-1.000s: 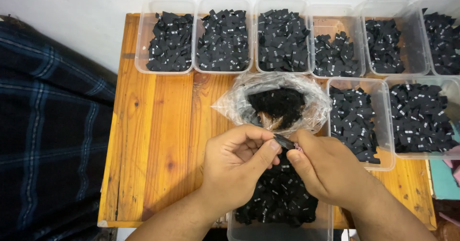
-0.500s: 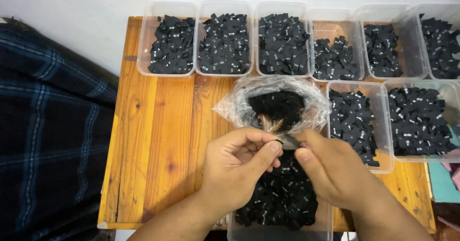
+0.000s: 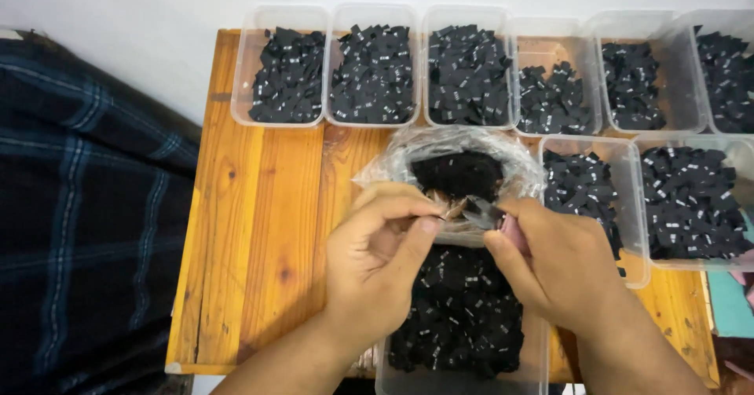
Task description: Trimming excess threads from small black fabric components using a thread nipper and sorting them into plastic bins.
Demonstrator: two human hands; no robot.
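Here the left hand [image 3: 377,261] pinches a small strip while the right hand [image 3: 561,265] grips small scissors [image 3: 483,212] at its 11 o'clock, directly above the near tub [image 3: 538,363], presumably so cut pieces drop inside.

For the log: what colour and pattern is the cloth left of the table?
Dark navy plaid cloth with lighter blue lines, head view.

Left of your worktop [image 3: 259,230]: dark plaid cloth [image 3: 86,206]. Far edge: row of clear tubs [image 3: 287,69] holding black tags. Two more tubs [image 3: 691,202] right, teal scrap [image 3: 730,301] beside.
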